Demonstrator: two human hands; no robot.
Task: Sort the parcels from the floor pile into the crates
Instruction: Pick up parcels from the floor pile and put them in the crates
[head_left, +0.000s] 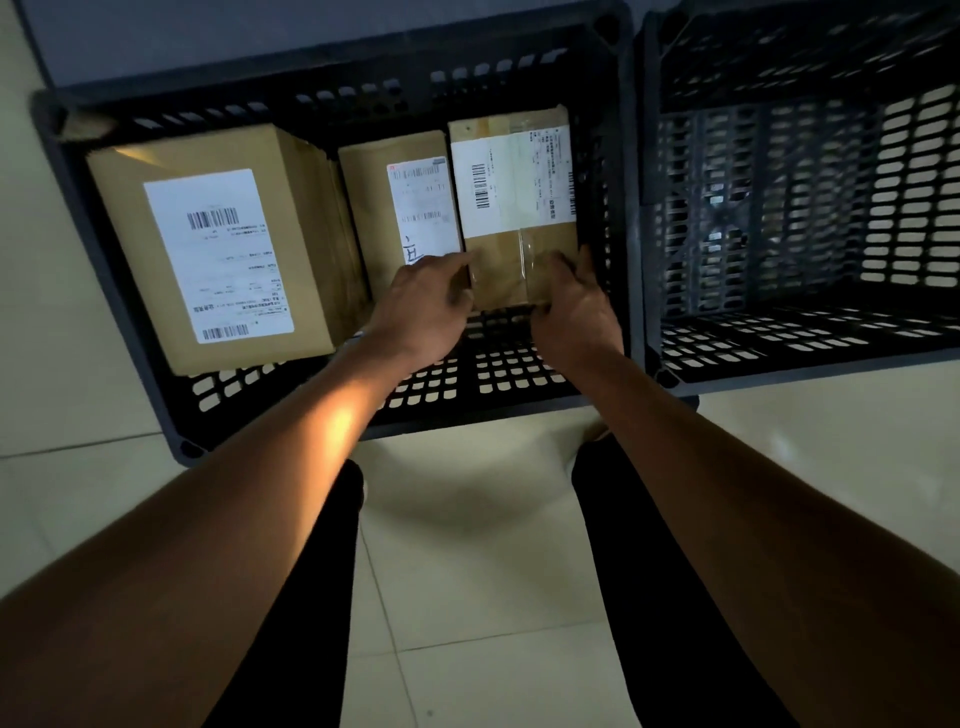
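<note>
A black slatted crate (135, 332) on the floor holds three brown cardboard parcels with white labels. The large parcel (218, 249) fills its left side and a smaller parcel (405, 208) stands in the middle. Against the crate's right wall sits the third parcel (514, 197). My left hand (426, 306) grips that parcel's near left corner, and my right hand (571, 306) grips its near right corner. My fingers cover its near edge.
A second black crate (779, 332) stands directly to the right with nothing visible inside. Both crates rest on pale floor tiles (467, 571). My dark trouser legs show below the arms, and a grey wall runs behind the crates.
</note>
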